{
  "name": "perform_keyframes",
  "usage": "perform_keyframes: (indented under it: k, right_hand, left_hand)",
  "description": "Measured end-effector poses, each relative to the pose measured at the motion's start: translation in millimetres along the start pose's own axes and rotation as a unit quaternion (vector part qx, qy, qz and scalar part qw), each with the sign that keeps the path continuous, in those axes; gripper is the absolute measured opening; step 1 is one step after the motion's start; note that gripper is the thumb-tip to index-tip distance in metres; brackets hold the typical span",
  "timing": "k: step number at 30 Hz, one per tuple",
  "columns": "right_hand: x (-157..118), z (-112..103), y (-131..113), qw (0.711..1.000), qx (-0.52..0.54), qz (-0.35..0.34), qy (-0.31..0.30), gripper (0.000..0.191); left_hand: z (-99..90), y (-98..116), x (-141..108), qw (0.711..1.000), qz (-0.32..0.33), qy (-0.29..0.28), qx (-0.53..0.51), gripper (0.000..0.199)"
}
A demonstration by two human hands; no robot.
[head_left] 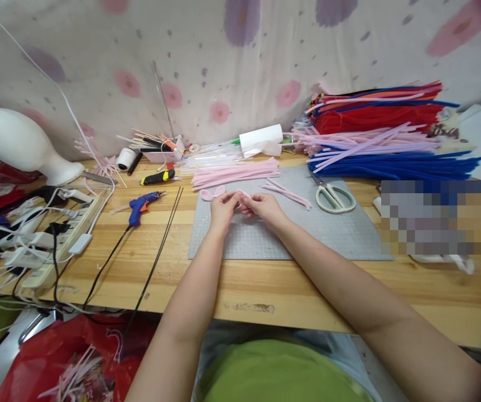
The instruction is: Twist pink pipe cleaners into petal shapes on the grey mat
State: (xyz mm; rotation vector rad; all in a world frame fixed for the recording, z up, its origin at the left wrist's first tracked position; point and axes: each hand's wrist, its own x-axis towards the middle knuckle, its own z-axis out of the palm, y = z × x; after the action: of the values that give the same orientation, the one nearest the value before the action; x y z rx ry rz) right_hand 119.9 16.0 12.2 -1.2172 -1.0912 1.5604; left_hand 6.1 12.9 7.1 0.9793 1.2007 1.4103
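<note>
My left hand (224, 210) and my right hand (264, 207) meet over a grey cutting mat (328, 240), fingertips pinched together. Between them is a pale pink pipe cleaner (243, 194), mostly hidden by the fingers. Just beyond my left hand, a pink pipe cleaner piece bent into loops (212, 194) lies on the mat. Several loose pink pipe cleaners (288, 194) rest to the right of my right hand. Farther right are scissors with pale green handles (336, 199). A bundle of pink pipe cleaners (236, 174) lies along the mat's back edge.
On the left are a blue glue gun (140, 209), thin dark rods (160, 245), a yellow-black utility knife (157, 177), a cabled power strip (73, 229) and a white foam head (14, 139). Blue pipe cleaners (395, 165) are piled back right. A red bag (35, 357) sits below the table edge.
</note>
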Motion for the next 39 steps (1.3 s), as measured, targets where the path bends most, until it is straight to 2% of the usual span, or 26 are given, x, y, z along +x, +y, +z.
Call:
perform_keyframes:
  k: [3, 6, 10, 13, 17, 21, 26, 28, 33, 37, 39]
  right_hand:
    - [-1, 0, 0, 1.0, 0.011, 0.003, -0.008, 0.016]
    - [-1, 2, 2, 1.0, 0.014, -0.003, -0.019, 0.018]
    - [0, 4, 3, 0.999, 0.03, -0.01, -0.03, 0.02]
    - [2, 3, 4, 0.999, 0.039, -0.001, -0.03, 0.02]
    - [4, -1, 4, 0.999, 0.041, 0.017, -0.01, 0.02]
    - [4, -3, 4, 0.999, 0.03, 0.018, -0.031, 0.02]
    - [1, -2, 1, 0.998, -0.001, 0.037, -0.056, 0.013]
    - [0, -2, 0, 0.998, -0.003, 0.038, -0.05, 0.011]
    - [-1, -4, -2, 0.998, 0.019, 0.027, -0.048, 0.011]
    - [-1, -8, -3, 0.999, 0.034, 0.021, -0.022, 0.011]
    - [0, -11, -3, 0.999, 0.039, 0.022, -0.004, 0.011]
  left_hand:
    - [-1.5, -4, 2, 0.998, 0.037, 0.02, 0.038, 0.022]
    - [0.7, -9, 2, 0.996, 0.064, 0.063, 0.026, 0.02]
    - [6.8, -8, -1, 0.994, 0.033, 0.094, -0.043, 0.022]
    - [8.2, -3, -4, 0.995, 0.001, 0.078, -0.063, 0.024]
    - [7.0, 2, -5, 0.999, -0.027, 0.021, -0.032, 0.03]
    - [3.6, -1, 0, 0.999, 0.026, -0.017, 0.015, 0.026]
    - [-5.6, -7, 12, 0.991, 0.091, 0.029, 0.092, 0.021]
    - [-6.9, -5, 14, 0.993, 0.075, 0.031, 0.087, 0.021]
    - [-1.1, 9, 13, 0.997, -0.071, 0.004, 0.008, 0.03]
    - [4.4, 23, 13, 0.996, -0.088, 0.0, 0.029, 0.037]
    - [5.4, 28, 15, 0.996, -0.073, -0.006, 0.058, 0.037]
